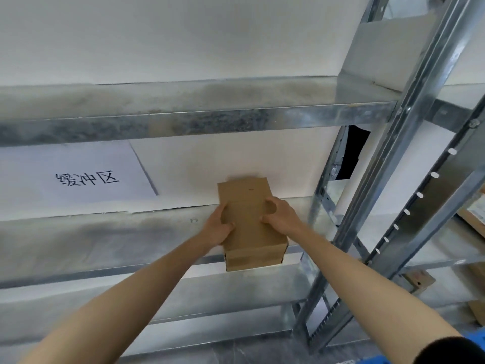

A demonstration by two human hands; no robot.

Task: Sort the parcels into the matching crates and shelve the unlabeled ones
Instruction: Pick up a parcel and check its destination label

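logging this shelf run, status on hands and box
Left hand and right hand both grip the cardboard box. Box over metal shelf, near end past the front edge. Nothing seen blocking it.

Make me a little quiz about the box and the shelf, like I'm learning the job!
1. True or false: only the left hand holds the cardboard box, and the right hand hangs free.
2. Pick one. The white paper sign with black writing is: A) to the left of the box, B) to the right of the box, C) lying on top of the box.
3. Fill the gap: the shelf under the box is made of grey ____.

Key: 1 false, both hands grip the box, one on each side. 2 A. 3 metal.
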